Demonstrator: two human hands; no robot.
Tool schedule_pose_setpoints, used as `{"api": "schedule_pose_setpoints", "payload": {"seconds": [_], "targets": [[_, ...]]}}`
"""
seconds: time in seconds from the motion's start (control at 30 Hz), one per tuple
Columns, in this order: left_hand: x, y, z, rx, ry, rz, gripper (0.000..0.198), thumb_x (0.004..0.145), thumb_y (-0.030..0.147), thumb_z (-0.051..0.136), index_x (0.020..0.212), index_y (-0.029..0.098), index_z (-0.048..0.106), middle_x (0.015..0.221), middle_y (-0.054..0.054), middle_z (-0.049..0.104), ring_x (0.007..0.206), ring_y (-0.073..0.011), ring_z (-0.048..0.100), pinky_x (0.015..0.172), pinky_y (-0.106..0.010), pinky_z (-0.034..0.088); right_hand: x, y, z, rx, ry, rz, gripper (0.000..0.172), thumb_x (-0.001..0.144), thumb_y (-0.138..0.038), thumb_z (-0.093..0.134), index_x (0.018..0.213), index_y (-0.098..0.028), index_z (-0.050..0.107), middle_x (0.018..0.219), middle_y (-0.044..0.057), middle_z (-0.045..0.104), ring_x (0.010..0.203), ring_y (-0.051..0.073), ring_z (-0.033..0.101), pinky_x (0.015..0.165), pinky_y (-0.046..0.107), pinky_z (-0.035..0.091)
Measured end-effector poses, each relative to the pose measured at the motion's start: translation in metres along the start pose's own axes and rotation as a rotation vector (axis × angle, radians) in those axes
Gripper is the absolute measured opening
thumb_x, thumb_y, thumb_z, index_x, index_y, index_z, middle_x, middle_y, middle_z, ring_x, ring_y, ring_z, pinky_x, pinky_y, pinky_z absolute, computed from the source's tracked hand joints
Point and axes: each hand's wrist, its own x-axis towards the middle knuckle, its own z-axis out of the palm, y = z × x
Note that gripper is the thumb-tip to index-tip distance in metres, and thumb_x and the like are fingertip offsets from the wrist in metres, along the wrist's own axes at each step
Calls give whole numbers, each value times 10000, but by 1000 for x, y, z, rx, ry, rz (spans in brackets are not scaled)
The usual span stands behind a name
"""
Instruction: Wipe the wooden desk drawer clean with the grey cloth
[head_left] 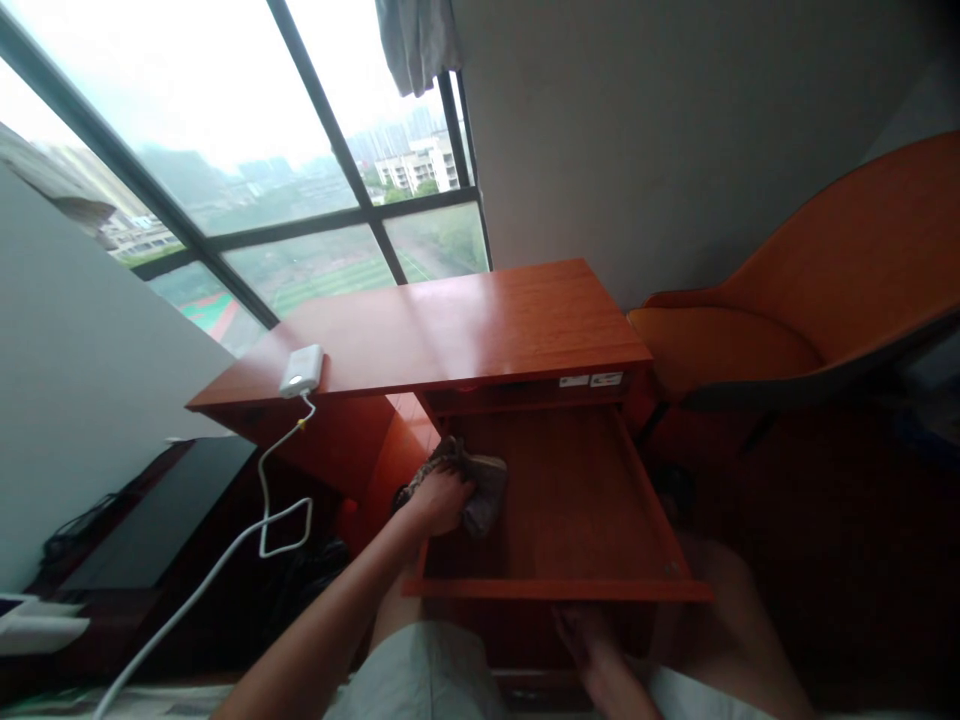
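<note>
My left hand [444, 498] is closed on a grey-brown cloth [487, 492], pressed against the left side of a pulled-out wooden drawer [559, 591]. Part of the cloth hangs inside the drawer, and a darker patterned part bunches over its left wall. The drawer's bare bottom shows to the right of the cloth. Below the drawer front, in shadow, is my right hand [583, 635]. Its fingers reach up near the lower edge of the front panel and are too dark to make out.
Above the drawer is a reddish wooden desk [480, 325] with a white charger-like box [302, 370] and a white cable [217, 568] trailing from it. An orange chair [739, 335] stands at right, a dark glossy surface [161, 515] at left. Behind is a window [247, 150].
</note>
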Motion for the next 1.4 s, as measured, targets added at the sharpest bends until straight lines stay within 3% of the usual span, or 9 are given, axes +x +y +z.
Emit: {"api": "schedule_pose_setpoints", "payload": {"seconds": [0.17,0.37,0.47,0.6,0.73,0.83,1.07,1.23,1.4], "targets": [[-36,18,-7,-34,-78,93,272,719,201,578,942,170,732,942,-164,749,997,-336,689,1001,-474,473,-2,-4,3,2,13,41,282,412,-48,665,605,-233,576,518,-55,646,580,142,617,573,278,531],[-59,44,-26,-171,-258,-120,347,730,195,516,982,198,754,917,-169,772,890,-366,731,741,-437,549,1,-2,4,-8,35,49,264,416,-57,647,591,-236,563,502,-63,635,550,134,596,527,262,491],[-63,50,-24,-223,-258,-183,376,731,160,507,1023,204,740,1004,-159,776,995,-346,721,840,-436,550,3,0,3,6,32,55,276,408,-61,650,607,-235,569,509,-63,646,547,134,605,528,262,492],[-59,42,-6,-229,-110,-164,367,736,155,524,1047,191,716,1121,-135,749,1157,-298,653,1063,-415,461,5,4,4,37,19,75,262,407,-91,648,617,-229,575,489,-52,653,530,139,614,533,271,511],[-45,30,11,-148,22,-169,492,730,179,549,1207,124,656,1338,-178,649,1334,-313,526,1209,-440,300,5,5,4,52,-9,84,241,410,-90,645,597,-222,569,476,-41,648,524,135,615,525,255,502],[-29,22,18,-79,90,-216,566,771,206,529,1319,71,582,1463,-212,546,1414,-325,440,1226,-453,262,5,6,2,56,-29,81,261,422,-89,664,618,-231,566,509,-51,654,556,143,628,563,275,529],[23,2,23,26,233,-335,534,847,144,430,1359,31,533,1458,-241,538,1407,-328,436,1210,-489,249,9,9,1,40,-4,74,277,418,-89,664,627,-237,560,545,-58,653,597,149,627,607,298,552],[64,-14,22,6,263,-408,524,843,144,444,1342,17,539,1414,-247,568,1358,-340,472,1195,-475,253,4,8,2,5,7,76,258,421,-97,682,601,-241,565,546,-46,644,604,156,623,590,304,550],[99,-23,22,-37,285,-500,549,853,175,451,1377,20,501,1404,-253,569,1333,-363,473,1176,-489,251,-6,6,4,-34,14,63,172,603,-203,749,689,-226,602,618,-26,643,670,155,635,644,350,586]]}}
